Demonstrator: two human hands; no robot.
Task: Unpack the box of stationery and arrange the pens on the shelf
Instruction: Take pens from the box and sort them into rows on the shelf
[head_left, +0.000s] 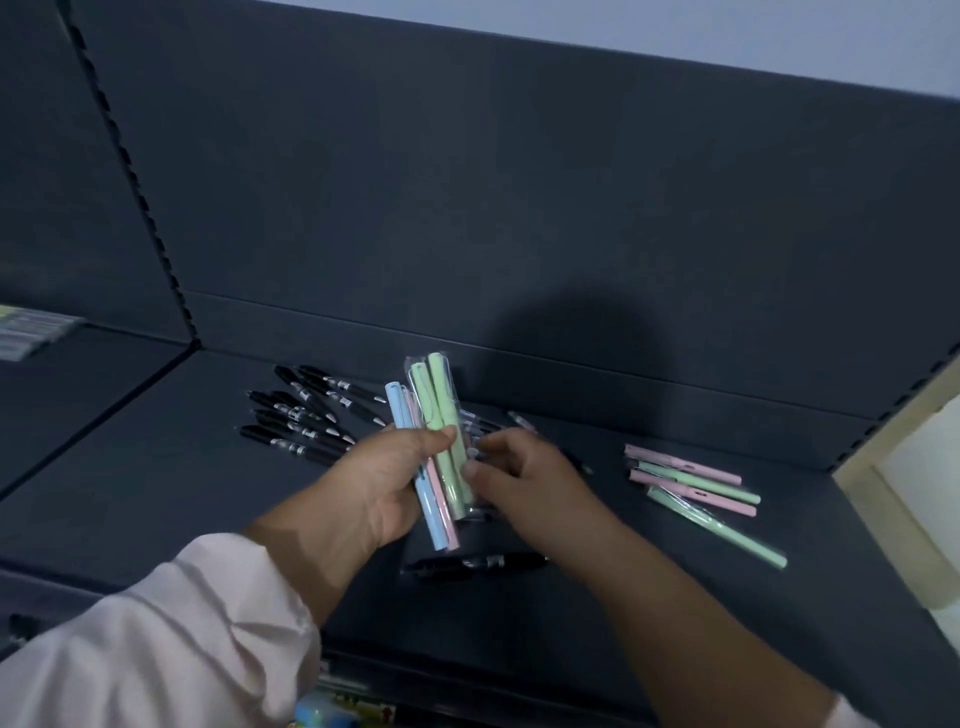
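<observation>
1. A dark grey shelf (156, 467) with a dark back panel (519, 208) is seen from above; both hands reach in over it.
2. The left hand (384, 483), coming out of a pale pink sleeve (182, 623), grips a bundle of pastel pens (441, 431) above the middle of the shelf. The bundle holds one blue pen, one pink and two green, fanned upright in clear wrappers.
3. The right hand (524, 483) is beside the bundle with its fingers curled, the thumb and fingertips pinching the wrapper edge by the green pens.
4. A cluster of black pens (306, 415) lies on the shelf to the left, near the back panel.
5. To the right, well apart from the hands, four loose pastel pens (696, 488) lie side by side – pink and green, in turn.
6. A single black pen (478, 564) lies on the shelf just below the hands.
</observation>
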